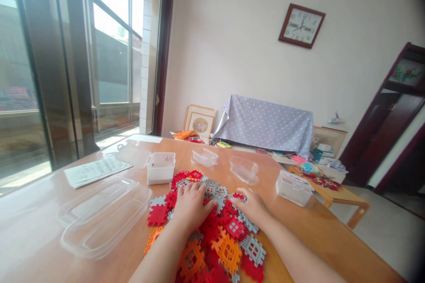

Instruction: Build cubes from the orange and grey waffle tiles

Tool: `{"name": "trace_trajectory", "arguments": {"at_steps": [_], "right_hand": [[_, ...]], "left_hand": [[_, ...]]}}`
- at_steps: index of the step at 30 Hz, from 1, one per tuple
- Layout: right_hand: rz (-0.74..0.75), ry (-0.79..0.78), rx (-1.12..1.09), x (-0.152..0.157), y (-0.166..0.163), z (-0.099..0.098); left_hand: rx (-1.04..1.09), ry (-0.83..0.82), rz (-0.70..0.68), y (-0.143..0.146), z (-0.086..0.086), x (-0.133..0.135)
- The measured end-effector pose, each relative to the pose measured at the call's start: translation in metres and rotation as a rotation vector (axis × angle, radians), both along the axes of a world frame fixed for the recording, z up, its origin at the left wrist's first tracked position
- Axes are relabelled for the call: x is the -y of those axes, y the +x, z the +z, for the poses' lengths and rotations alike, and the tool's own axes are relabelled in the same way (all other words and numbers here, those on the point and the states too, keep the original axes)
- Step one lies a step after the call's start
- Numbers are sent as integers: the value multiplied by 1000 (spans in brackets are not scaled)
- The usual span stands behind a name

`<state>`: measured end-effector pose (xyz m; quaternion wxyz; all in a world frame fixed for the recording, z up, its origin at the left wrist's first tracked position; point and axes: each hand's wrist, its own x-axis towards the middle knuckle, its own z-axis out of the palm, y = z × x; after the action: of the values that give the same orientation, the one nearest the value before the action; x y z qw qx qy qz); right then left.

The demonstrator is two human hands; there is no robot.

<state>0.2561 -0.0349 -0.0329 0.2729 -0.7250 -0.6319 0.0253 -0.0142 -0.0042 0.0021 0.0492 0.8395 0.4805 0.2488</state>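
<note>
A heap of interlocking plastic building tiles in red, grey and orange lies on the wooden table in front of me. My left hand point(192, 205) rests palm down on the upper part of the heap, its fingers stretched out and apart. At the heap's right side, my right hand point(250, 205) touches the tiles with its fingers apart; part of the fingers is hidden. Between and below the hands are an orange window-shaped tile point(229, 251), a grey window tile point(253, 250) and several red tiles. A flat red tile point(157, 215) lies at the left edge.
Clear plastic lids point(106, 225) overlap at the left, near some paper sheets point(96, 171). Behind the heap stand a white box point(161, 169) and two clear containers, one a shallow tub point(244, 170). A lidded box point(294, 189) sits at the table's right edge.
</note>
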Motion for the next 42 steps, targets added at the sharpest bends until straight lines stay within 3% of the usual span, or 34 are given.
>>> {"name": "trace_trajectory", "arguments": {"at_steps": [8,15,19,24,26,31,36,42], "right_hand": [[17,41,-95,-18,-2,5],[-21,106,-311,-30,-5,21],[28,155,-432,-41,-29,30],[142,160,-601,-46,-85,49],[247,79,-843,-45,-101,61],[238,58,-1056,-33,-96,86],[150,72,-918,4,-53,77],[202,-105,-395,83,-7,41]], "left_hand": [[20,-4,9,-1,0,1],[46,-7,27,-2,1,2],[61,-8,31,-2,2,1],[106,-16,69,0,6,-2],[131,5,88,0,7,-3],[161,25,110,-2,12,-3],[127,24,16,-4,15,5],[17,-47,-65,-3,8,6]]}}
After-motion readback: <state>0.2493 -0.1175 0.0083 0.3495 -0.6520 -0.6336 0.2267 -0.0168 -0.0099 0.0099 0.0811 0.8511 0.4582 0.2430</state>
